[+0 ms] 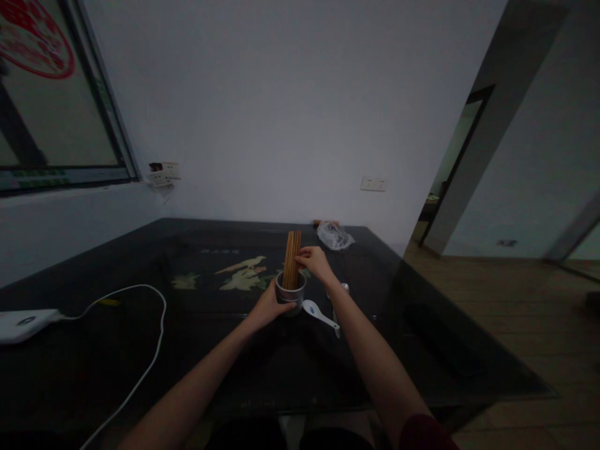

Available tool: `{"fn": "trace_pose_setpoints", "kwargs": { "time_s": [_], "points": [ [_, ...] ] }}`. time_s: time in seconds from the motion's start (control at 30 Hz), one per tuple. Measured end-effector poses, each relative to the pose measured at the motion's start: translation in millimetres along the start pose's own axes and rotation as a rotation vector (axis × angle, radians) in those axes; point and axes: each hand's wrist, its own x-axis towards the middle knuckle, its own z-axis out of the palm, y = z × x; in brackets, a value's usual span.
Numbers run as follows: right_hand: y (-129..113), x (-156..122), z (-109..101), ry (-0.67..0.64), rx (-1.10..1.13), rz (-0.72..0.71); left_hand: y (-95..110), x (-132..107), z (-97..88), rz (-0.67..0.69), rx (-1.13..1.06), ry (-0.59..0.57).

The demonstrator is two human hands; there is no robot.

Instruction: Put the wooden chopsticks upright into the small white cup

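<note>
A bundle of wooden chopsticks stands in a metal cup, leaning slightly to the right at the top. My left hand is wrapped around the cup's left and front side. My right hand pinches at the right edge of the chopsticks, above the cup's rim; how many of them it grips I cannot make out. A white ceramic spoon lies to the right of the cup. Behind my right forearm a metal spoon shows only in part.
The dark table has a leaf and bird pattern under its glossy top. A crumpled clear plastic bag lies at the far edge by the wall. At the left, a white device trails a white cable. A dark long object lies at the right.
</note>
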Motion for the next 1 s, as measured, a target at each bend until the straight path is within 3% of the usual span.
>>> {"fn": "trace_pose_setpoints", "kwargs": {
  "time_s": [0.17, 0.5, 0.67, 0.87, 1.0],
  "points": [
    [-0.7, 0.9, 0.5, -0.003, -0.012, -0.007, -1.1, 0.4, -0.4, -0.051, -0.016, 0.002],
    [2.2, -1.6, 0.6, -0.052, 0.055, 0.038, -7.0, 2.0, -0.1, -0.017, -0.054, -0.027],
    [3.4, -7.3, -5.2, -0.08, 0.111, -0.021, -7.6, 2.3, 0.4, -0.015, -0.068, -0.02],
    [25.7, -48.3, -40.2, 0.079, 0.157, -0.174, -9.7, 2.7, -0.7, -0.016, -0.042, -0.003],
    [61.6, -82.7, -60.6, 0.182, 0.145, -0.09, -1.7, 1.8, -2.9, -0.051, -0.046, -0.011]
  ]
}}
